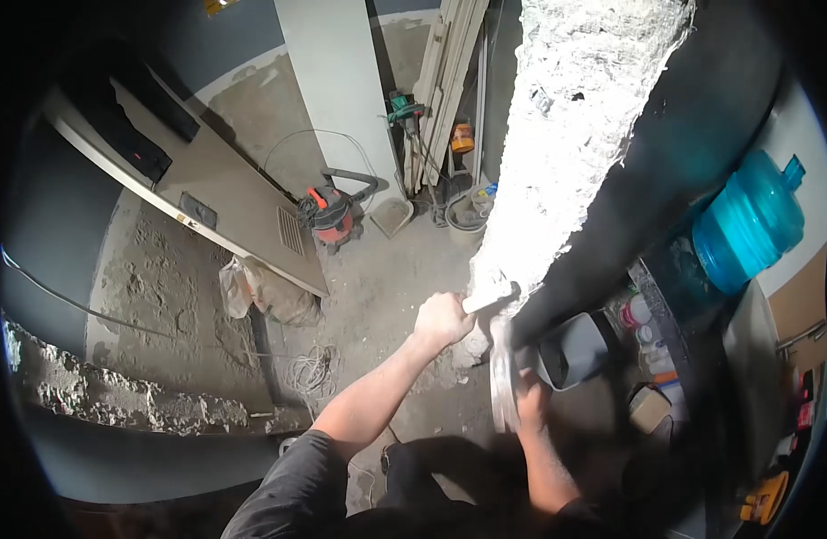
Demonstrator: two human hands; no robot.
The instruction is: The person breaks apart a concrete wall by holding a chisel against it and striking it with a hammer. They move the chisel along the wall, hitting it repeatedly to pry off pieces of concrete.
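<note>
A tall, rough white surface (584,117) with a ragged edge rises in front of me, brightly lit. My left hand (445,321) is closed round the handle of a pale tool (490,296), whose far end lies against the lower part of that surface. Just below and to the right, my right hand (532,400) is beside a long whitish blurred strip (503,382). The fingers of my right hand are partly hidden behind the strip, so its grip is unclear.
A door (243,193) leans open at the left, near a red vacuum cleaner (331,218). Farther back is a bucket (467,235). At the right are a grey bin (575,350) and a blue water bottle (746,220). A coiled cable (312,368) lies on the floor.
</note>
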